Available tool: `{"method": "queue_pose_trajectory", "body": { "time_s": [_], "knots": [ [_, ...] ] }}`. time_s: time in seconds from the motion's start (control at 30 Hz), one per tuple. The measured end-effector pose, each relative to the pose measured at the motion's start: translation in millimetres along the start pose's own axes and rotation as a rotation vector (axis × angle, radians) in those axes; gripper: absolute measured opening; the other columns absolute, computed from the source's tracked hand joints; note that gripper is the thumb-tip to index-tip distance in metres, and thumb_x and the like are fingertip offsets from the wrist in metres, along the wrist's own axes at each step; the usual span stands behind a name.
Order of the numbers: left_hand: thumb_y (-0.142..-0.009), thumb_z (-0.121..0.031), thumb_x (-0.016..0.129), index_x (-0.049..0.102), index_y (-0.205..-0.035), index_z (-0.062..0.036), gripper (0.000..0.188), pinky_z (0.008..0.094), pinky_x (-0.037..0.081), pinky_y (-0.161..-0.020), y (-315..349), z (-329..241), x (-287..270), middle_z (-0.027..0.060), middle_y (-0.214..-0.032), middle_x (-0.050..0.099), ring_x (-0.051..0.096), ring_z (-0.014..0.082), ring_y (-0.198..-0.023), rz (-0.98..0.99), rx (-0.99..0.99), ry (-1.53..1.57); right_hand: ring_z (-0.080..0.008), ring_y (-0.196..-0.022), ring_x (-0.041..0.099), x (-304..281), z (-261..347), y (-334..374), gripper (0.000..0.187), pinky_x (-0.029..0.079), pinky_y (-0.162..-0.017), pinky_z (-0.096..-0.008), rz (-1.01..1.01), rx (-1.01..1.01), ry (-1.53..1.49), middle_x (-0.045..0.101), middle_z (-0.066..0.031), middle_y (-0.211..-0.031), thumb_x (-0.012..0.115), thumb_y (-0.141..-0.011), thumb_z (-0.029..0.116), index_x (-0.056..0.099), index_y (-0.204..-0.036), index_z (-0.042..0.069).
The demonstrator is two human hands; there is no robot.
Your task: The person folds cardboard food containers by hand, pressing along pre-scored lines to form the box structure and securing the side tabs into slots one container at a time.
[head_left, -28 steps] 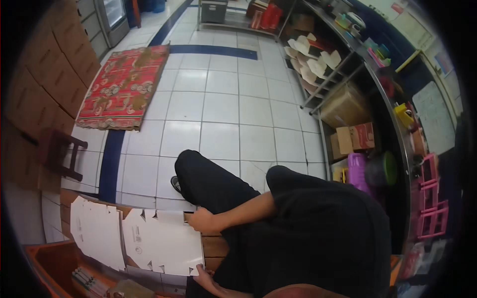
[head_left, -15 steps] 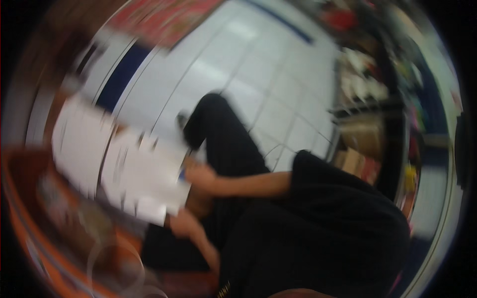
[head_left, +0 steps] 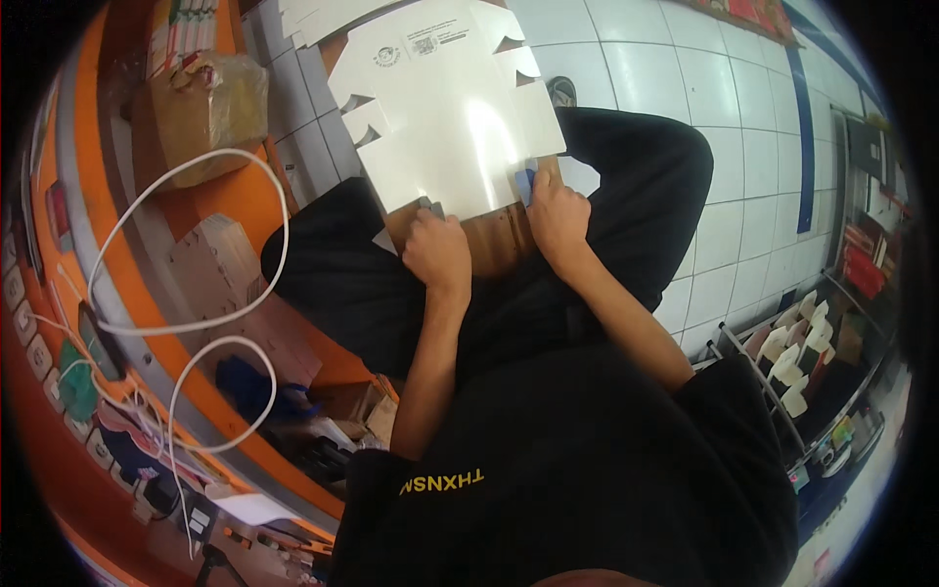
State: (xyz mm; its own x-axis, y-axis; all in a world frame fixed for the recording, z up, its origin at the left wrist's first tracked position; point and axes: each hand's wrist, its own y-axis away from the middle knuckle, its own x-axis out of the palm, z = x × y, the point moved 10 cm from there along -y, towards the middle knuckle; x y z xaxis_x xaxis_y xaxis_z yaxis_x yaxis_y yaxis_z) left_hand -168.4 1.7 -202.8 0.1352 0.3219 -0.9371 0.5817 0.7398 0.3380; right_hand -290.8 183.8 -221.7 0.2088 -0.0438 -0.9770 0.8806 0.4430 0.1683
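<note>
Directly ahead of the left hand (head_left: 437, 247) and right hand (head_left: 560, 210), a flat white sheet (head_left: 440, 108) over a brown board (head_left: 494, 240), near edge slanting away rightward, long axis hard to tell. Hands apart, about equally near: in the left, pinched by the sheet's near left corner, a grey piece (head_left: 436, 208); in the right, toward its near right, a blue piece (head_left: 525, 186). Widest room right of the sheet, over tiled floor (head_left: 675, 88); tighter leftward, toward an orange desk (head_left: 88, 147).

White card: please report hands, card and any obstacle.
Card unfolded; left hand, right hand at its near corners; cable to the left, apart.
</note>
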Motion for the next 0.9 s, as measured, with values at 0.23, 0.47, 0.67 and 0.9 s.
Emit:
{"method": "queue_pose_trajectory", "body": {
  "time_s": [0.23, 0.47, 0.67, 0.9],
  "knots": [
    [-0.099, -0.027, 0.058, 0.066, -0.111, 0.0059, 0.036, 0.0454, 0.062, -0.073, -12, 22, -13, 0.0288, -0.105, 0.073, 0.076, 0.0381, -0.087, 0.009, 0.129, 0.289, -0.0472, -0.083, 0.073, -29, -25, -16, 0.044, 0.057, -0.073, -0.0566, 0.178, 0.210, -0.314, 0.074, -0.0271, -0.098, 0.065, -0.094, 0.044, 0.063, -0.116, 0.005],
    [-0.108, -0.033, 0.057, 0.064, -0.122, 0.0085, 0.045, 0.0321, 0.063, -0.064, -19, 59, 22, 0.0161, -0.099, 0.072, 0.073, 0.0221, -0.075, 0.364, -0.173, 1.185, -0.0546, -0.103, 0.065, -6, -50, -8, 0.048, 0.051, -0.088, -0.0585, 0.147, 0.293, -0.654, 0.070, -0.0335, -0.103, 0.051, -0.104, 0.045, 0.064, -0.114, 0.000],
    [-0.104, -0.018, 0.059, 0.066, -0.118, 0.0127, 0.034, 0.0324, 0.064, -0.064, -17, 64, 30, 0.0200, -0.101, 0.073, 0.075, 0.0244, -0.076, 0.329, -0.062, 1.147, -0.0288, -0.075, 0.074, 3, -51, -3, 0.031, 0.056, -0.073, -0.0386, 0.300, 0.301, -1.004, 0.073, -0.0193, -0.089, 0.059, -0.103, 0.028, 0.065, -0.108, -0.003],
    [-0.103, -0.015, 0.059, 0.063, -0.116, 0.0154, 0.034, 0.0315, 0.064, -0.066, -18, 66, 33, 0.0207, -0.100, 0.071, 0.074, 0.0252, -0.074, 0.411, -0.164, 1.254, -0.0330, -0.078, 0.074, 5, -55, -10, 0.032, 0.057, -0.073, -0.0434, 0.222, 0.120, -0.803, 0.074, -0.0222, -0.092, 0.061, -0.099, 0.028, 0.065, -0.108, -0.002]
  ]
}}
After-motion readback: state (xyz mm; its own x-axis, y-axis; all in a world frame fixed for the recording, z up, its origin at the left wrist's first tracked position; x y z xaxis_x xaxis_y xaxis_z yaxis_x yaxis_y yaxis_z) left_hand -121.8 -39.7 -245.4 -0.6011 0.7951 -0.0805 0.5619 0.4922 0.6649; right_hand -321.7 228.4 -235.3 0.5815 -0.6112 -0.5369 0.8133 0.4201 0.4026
